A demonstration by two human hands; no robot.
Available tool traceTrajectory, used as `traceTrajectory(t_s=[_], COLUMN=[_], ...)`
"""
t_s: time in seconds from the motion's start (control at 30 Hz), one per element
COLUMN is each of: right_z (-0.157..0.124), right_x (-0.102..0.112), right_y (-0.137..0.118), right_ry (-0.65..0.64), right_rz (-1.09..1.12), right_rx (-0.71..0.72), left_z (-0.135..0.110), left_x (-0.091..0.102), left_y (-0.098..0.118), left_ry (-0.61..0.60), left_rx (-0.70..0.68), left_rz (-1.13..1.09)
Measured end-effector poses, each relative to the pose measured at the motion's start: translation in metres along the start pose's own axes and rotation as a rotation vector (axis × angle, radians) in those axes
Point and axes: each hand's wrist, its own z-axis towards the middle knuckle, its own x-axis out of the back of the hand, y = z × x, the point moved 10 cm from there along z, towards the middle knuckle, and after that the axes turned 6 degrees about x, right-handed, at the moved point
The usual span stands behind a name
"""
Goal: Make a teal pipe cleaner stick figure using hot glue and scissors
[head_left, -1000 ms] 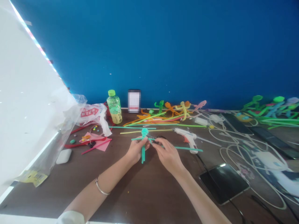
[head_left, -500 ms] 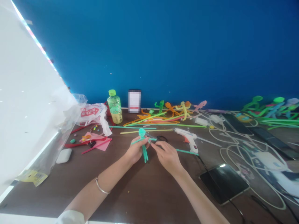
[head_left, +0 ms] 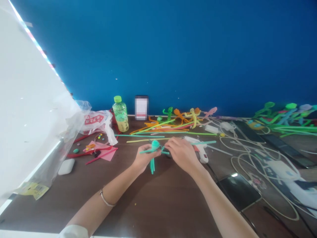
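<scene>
A teal pipe-cleaner figure with a round ball head is pinched at its body in my left hand. Its two arms stick out sideways and its legs hang down below my fingers. Just right of the figure, my right hand is closed on a teal pipe cleaner. One end of this pipe cleaner runs out to the right past my knuckles, and the other bends near the figure's right-side arm. My fingers hide the middle of it. Dark scissors lie partly hidden behind my hands.
A white glue gun lies behind my right hand. Farther right are a black tablet and tangled white cables. A green-capped bottle, loose pipe cleaners and several finished figures stand or lie along the blue wall.
My right hand has moved up and slightly right, and the free end of its teal pipe cleaner has risen from the tabletop. The figure has shifted slightly, its head now tipped toward me.
</scene>
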Motion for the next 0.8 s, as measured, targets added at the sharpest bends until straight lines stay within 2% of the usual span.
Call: traceTrajectory(t_s=[0.13,0.27,0.4,0.57,0.8], right_z=[-0.002,-0.012,-0.019,-0.024,-0.025], right_x=[0.001,-0.007,-0.012,-0.012,-0.011], right_y=[-0.008,-0.006,-0.005,-0.003,-0.021], right_ry=[0.049,0.145,0.236,0.277,0.275], right_rz=[-0.009,0.184,0.399,0.494,0.51], right_rx=[-0.056,-0.207,-0.256,-0.24,-0.057], left_z=[-0.004,-0.005,-0.003,-0.001,-0.002], left_x=[0.004,0.004,0.007,0.005,-0.001], left_y=[0.003,0.001,-0.001,-0.008,-0.012], left_ry=[0.079,0.099,0.102,0.071,0.004], left_rx=[-0.014,-0.003,-0.016,0.053,0.128], left_rz=[-0.009,-0.013,-0.015,-0.153,-0.258])
